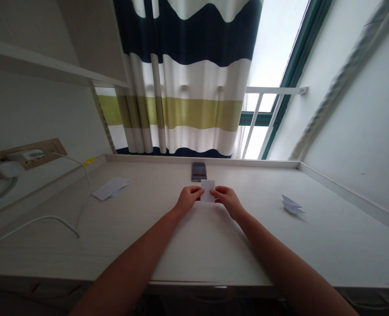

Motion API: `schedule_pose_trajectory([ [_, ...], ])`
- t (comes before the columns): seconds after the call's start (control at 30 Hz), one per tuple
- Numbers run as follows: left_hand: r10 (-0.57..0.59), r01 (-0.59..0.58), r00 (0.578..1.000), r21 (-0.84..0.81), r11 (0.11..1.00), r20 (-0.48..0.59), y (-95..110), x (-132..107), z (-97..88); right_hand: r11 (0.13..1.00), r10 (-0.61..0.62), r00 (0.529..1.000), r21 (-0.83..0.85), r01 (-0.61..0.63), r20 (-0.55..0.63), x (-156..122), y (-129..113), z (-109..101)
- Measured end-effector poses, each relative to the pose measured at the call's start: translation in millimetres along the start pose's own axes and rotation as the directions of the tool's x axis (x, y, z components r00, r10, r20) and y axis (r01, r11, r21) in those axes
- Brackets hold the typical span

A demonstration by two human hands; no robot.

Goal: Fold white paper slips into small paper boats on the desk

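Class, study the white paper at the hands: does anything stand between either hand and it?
Nothing visible does: the left hand and right hand both hold the white paper directly, at opposite sides. The phone lies beyond it, in neither hand's way.

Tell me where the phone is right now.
In the head view, the phone lies at centre on the far part of the desk, below the curtain and just beyond the white paper between the left hand and right hand.
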State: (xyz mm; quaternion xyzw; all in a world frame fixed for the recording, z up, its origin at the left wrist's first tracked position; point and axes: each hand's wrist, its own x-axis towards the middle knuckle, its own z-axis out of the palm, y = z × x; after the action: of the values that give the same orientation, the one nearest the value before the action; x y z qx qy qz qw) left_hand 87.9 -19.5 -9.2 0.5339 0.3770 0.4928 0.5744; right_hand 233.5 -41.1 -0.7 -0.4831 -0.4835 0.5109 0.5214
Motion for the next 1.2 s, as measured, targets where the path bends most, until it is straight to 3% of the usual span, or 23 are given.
schedule_pose_trajectory([
  [0.27,0.020,-0.020,1.000,0.059,0.998,0.002,-2.3,1.9,0.0,1.000,0.006,1.000,0.001,-0.006,-0.014,-2.0,-2.3,0.4],
  [0.7,0.134,-0.121,0.991,0.290,0.949,-0.024,-6.9,6.6,-7.0,1.000,0.000,0.999,-0.008,0.000,-0.032,1.4,-1.0,-3.7],
  [0.93,0.119,-0.113,0.993,0.228,0.967,-0.013,-5.0,5.8,-6.4,0.998,0.013,1.000,0.060,-0.012,-0.016,1.3,-1.6,-3.0],
  [1.2,0.210,-0.177,0.976,0.340,0.924,-0.062,-1.7,4.1,-7.7,0.999,0.033,0.999,-0.010,-0.033,-0.012,-3.0,-7.4,-0.5],
])
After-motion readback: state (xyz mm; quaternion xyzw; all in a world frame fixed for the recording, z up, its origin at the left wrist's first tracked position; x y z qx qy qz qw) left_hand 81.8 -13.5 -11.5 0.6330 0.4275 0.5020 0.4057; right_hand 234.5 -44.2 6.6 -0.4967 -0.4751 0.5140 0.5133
